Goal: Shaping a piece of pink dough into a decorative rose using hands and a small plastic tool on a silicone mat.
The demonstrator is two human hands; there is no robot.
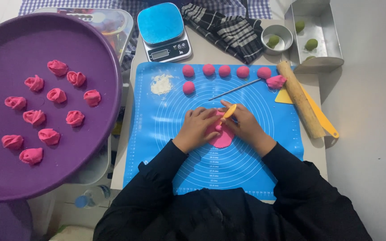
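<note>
Pink dough [223, 139] is lying flat on the blue mat [166, 129], under both hands. Big purple tray [5, 40] is holding pink dough roses [57, 95]. Metal pan [322, 27] is holding green balls [311, 44]. Right hand [245, 126] is pinching a small yellow tool [229, 111]; left hand [197, 129] is pressing the dough, its grip holding nothing.

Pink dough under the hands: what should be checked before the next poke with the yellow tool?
1. Pink dough lies flat on the blue mat: ok.
2. Left hand rests on the dough: ok.
3. Right hand grips the yellow tool: ok.
4. Tool tip touches the dough: cannot tell, fingers hide it.
5. Spare pink balls sit apart from the hands: ok.
6. Purple tray has room beside the finished roses: ok.
</note>
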